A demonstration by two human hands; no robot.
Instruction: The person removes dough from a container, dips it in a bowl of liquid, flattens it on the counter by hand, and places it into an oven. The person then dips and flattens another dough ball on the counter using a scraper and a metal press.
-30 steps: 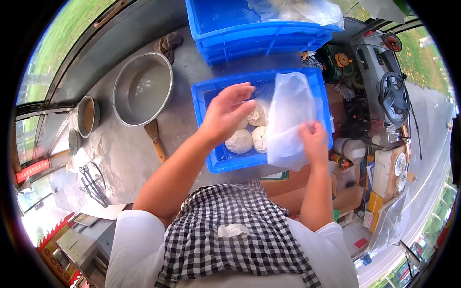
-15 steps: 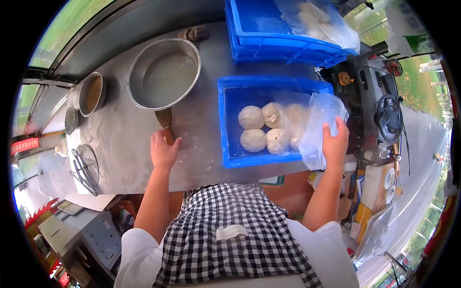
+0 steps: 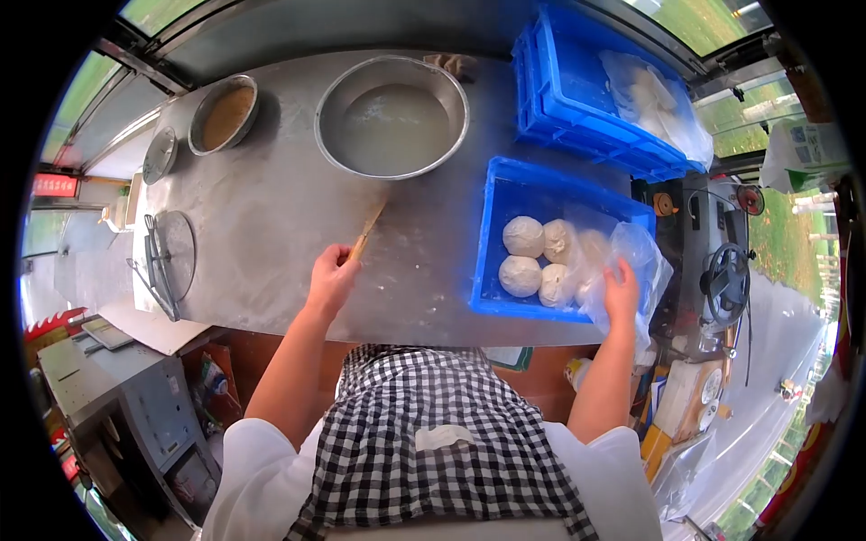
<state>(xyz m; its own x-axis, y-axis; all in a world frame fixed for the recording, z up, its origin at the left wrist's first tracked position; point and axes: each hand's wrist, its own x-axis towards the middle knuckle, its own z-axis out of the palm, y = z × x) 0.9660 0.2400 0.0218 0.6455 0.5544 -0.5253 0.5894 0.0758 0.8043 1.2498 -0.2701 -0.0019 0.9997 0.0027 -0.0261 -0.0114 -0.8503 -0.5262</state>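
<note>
My left hand (image 3: 334, 279) is closed around the wooden handle of a scraper (image 3: 368, 230). The blade is turned edge-on and blurred, just below the metal basin (image 3: 322, 135) of cloudy liquid. My right hand (image 3: 621, 293) is at the near right corner of a blue crate (image 3: 483, 243), its fingers holding a clear plastic sheet (image 3: 645, 252). Several round dough balls (image 3: 520, 276) sit in the crate. Those on the left are bare, while the plastic covers others on the right.
Stacked blue crates (image 3: 532, 108) stand behind, the top one holding plastic-covered dough (image 3: 649, 99). A bowl of brown contents (image 3: 225, 117), a small lid (image 3: 161, 155) and a round plate with dark tongs (image 3: 162, 270) lie at the left. A cloth (image 3: 451, 65) rests behind the basin.
My left hand has lifted and turned the scraper, so its blade shows edge-on. My right hand and the plastic are lower against the crate's near edge. The whole view has shifted.
</note>
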